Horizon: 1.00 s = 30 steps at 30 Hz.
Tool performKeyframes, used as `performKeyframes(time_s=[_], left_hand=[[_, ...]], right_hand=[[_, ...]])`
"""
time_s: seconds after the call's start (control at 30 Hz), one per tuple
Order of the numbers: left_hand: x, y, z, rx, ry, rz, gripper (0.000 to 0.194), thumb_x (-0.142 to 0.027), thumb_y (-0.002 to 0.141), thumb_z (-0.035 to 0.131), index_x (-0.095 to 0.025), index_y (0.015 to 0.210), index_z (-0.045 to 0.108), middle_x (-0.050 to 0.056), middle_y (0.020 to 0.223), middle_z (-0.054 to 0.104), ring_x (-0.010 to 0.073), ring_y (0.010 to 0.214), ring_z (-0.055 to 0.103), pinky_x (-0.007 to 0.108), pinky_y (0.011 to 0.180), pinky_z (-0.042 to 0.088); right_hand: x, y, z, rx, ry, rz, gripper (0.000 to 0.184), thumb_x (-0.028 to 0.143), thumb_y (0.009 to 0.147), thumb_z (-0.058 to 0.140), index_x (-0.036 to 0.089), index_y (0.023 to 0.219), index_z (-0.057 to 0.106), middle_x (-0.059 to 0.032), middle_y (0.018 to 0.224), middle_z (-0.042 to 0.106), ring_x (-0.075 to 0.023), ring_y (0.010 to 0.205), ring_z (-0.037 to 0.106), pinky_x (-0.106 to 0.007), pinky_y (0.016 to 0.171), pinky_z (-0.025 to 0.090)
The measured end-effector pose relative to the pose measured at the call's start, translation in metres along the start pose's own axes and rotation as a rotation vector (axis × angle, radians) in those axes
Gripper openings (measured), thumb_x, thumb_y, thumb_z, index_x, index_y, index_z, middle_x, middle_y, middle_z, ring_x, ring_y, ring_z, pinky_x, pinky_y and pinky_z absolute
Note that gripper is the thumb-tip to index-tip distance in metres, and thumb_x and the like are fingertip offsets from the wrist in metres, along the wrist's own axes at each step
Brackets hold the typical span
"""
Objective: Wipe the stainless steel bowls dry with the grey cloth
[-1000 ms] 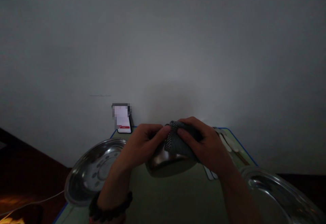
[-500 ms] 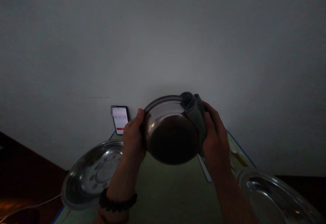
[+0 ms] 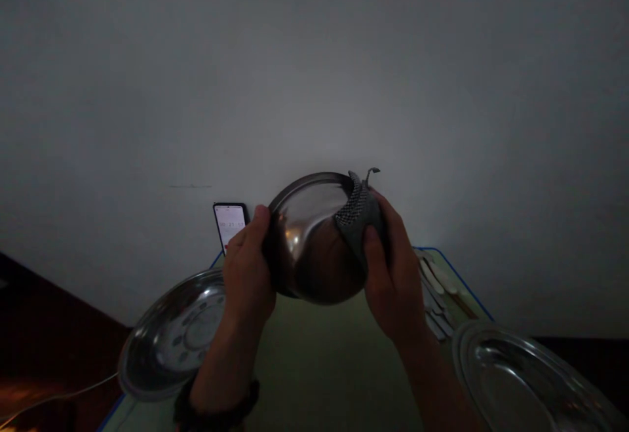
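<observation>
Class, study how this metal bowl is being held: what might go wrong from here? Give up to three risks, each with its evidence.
1. The metal bowl is tilted above the table; if the left hand loosens, it might drop.
2. The cloth lies between the right hand and the bowl; if it slides, that hold may weaken.
3. The phone shows just beyond the left hand; a wide swing might knock it.

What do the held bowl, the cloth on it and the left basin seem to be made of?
The bowl: probably polished stainless steel, judging by its bright highlights and mirror-like sheen. The cloth: soft, matt grey fabric, going by its folds and speckled band; I can't tell the fibre. The left basin: shiny metal, likely stainless steel too, with sharp glints on its wall.
</observation>
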State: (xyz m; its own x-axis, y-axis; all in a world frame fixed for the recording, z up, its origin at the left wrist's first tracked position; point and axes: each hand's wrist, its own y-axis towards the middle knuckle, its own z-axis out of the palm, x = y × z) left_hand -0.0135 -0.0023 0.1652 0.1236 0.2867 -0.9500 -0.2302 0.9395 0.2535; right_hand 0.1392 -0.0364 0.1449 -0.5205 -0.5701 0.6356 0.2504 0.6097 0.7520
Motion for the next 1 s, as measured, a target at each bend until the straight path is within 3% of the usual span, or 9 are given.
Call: performKeyframes(time_s=[0.1,0.27,0.37,0.53,0.6,0.73,0.87,1.0], left_hand=[[-0.001,-0.003,0.001,-0.032,0.022,-0.001,0.039,-0.049,0.080,0.059,-0.021,0.053,0.057,-0.004,0.048,0.051,0.0104,0.048,0.044,0.023,0.044,0.034],[0.005,-0.005,0.010,0.172,0.070,0.108,0.028,-0.042,0.078,0.063,-0.020,0.061,0.067,-0.001,0.061,0.063,0.0128,0.062,0.055,0.022,0.060,0.044],[0.007,-0.004,0.011,0.197,0.081,0.127,0.027,-0.041,0.079,0.062,-0.020,0.064,0.070,0.000,0.064,0.066,0.0133,0.065,0.056,0.021,0.063,0.044],[0.009,-0.002,0.006,0.220,0.036,0.012,0.029,-0.042,0.078,0.064,-0.019,0.061,0.067,-0.002,0.054,0.060,0.0115,0.051,0.051,0.022,0.048,0.040],[0.010,0.001,0.005,0.190,-0.009,-0.037,0.030,-0.042,0.076,0.065,-0.019,0.057,0.065,-0.003,0.049,0.056,0.0097,0.045,0.048,0.021,0.043,0.037],[0.009,0.007,0.007,-0.003,-0.235,-0.121,0.026,-0.039,0.072,0.069,-0.018,0.058,0.064,-0.004,0.049,0.058,0.0090,0.045,0.053,0.019,0.046,0.043],[0.004,0.012,0.012,-0.121,-0.541,-0.245,0.021,-0.031,0.081,0.057,-0.017,0.070,0.067,0.000,0.060,0.067,0.0168,0.065,0.068,0.028,0.070,0.054],[0.005,0.015,0.016,-0.217,-0.741,-0.387,0.030,-0.025,0.087,0.043,-0.011,0.089,0.070,0.007,0.072,0.073,0.0235,0.088,0.070,0.037,0.087,0.052]], right_hand=[[0.004,-0.003,0.004,0.061,-0.054,-0.121,0.044,0.022,0.093,0.039,0.025,0.137,0.039,-0.0045,0.144,0.043,-0.0213,0.137,0.032,-0.048,0.113,0.027],[0.007,-0.007,0.009,0.238,-0.153,-0.262,0.036,0.023,0.090,0.046,0.024,0.126,0.051,-0.0027,0.138,0.051,-0.0220,0.138,0.032,-0.051,0.115,0.022],[0.005,-0.006,0.008,0.244,-0.147,-0.263,0.035,0.025,0.089,0.048,0.025,0.124,0.052,-0.0027,0.137,0.052,-0.0214,0.136,0.035,-0.049,0.114,0.024],[-0.002,0.000,0.005,0.224,-0.060,-0.177,0.033,0.028,0.091,0.047,0.026,0.123,0.052,-0.0038,0.136,0.052,-0.0213,0.132,0.040,-0.049,0.111,0.030],[-0.007,0.002,0.004,0.192,-0.017,-0.130,0.034,0.028,0.092,0.045,0.026,0.125,0.051,-0.0047,0.137,0.051,-0.0205,0.131,0.041,-0.047,0.111,0.031],[-0.019,0.005,0.003,0.097,0.055,0.010,0.042,0.032,0.094,0.041,0.024,0.135,0.043,-0.0059,0.146,0.042,-0.0184,0.136,0.035,-0.045,0.114,0.027],[-0.027,0.005,0.006,0.087,0.104,0.168,0.049,0.041,0.095,0.039,0.022,0.140,0.039,-0.0083,0.146,0.042,-0.0195,0.136,0.036,-0.047,0.114,0.025],[-0.026,0.001,0.014,0.128,0.112,0.164,0.050,0.040,0.096,0.034,0.022,0.143,0.034,-0.0081,0.149,0.037,-0.0198,0.139,0.030,-0.047,0.115,0.023]])
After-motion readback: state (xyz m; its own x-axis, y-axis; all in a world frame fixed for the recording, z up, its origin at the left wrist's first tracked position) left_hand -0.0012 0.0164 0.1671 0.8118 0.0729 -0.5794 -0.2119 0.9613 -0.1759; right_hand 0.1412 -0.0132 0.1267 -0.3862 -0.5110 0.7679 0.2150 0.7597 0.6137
